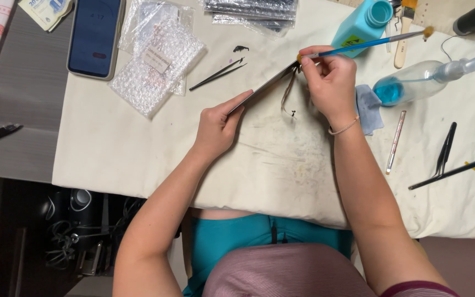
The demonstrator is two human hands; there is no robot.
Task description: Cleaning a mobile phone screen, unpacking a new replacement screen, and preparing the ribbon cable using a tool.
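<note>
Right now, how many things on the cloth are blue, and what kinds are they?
Blue-handled brush, in the right hand: 1
Turquoise bottle: 1
Clear squeeze bottle with blue liquid: 1
Pale blue wipe: 1
Total: 4
The left hand holds a thin dark panel, not counted as blue.

A single head-worn camera looks almost straight down from above the person onto a cloth-covered table (281, 159), fairly close. The person's lap fills the near edge, both forearms reach away from it toward the far side, and floor shows at the near left. No second view exists.
</note>
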